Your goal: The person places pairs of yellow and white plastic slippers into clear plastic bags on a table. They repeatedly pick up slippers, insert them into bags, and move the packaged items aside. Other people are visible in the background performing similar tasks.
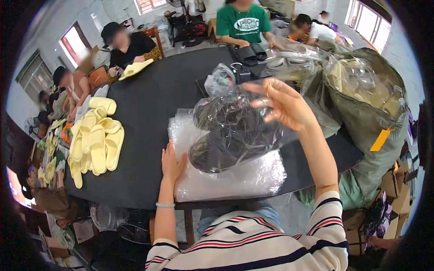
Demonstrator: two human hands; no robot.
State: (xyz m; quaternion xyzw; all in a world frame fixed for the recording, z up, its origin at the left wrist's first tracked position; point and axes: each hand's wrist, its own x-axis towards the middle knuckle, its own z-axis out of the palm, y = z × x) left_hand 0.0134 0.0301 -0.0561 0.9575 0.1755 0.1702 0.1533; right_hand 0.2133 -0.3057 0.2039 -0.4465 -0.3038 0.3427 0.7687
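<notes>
My right hand is raised over the table, its fingers bent at the edge of a clear plastic bag. Dark slippers appear to lie inside this bag, though glare on the film blurs their outline. Under the bag is a stack of flat clear plastic bags near the table's front edge. My left hand lies flat on the left edge of that stack, fingers stretched and holding nothing.
Pale yellow slippers are piled on the black table to the left. A crumpled clear bag sits beyond the stack. Large green sacks of bagged slippers stand at the right. Across the table, a person in green handles black slippers.
</notes>
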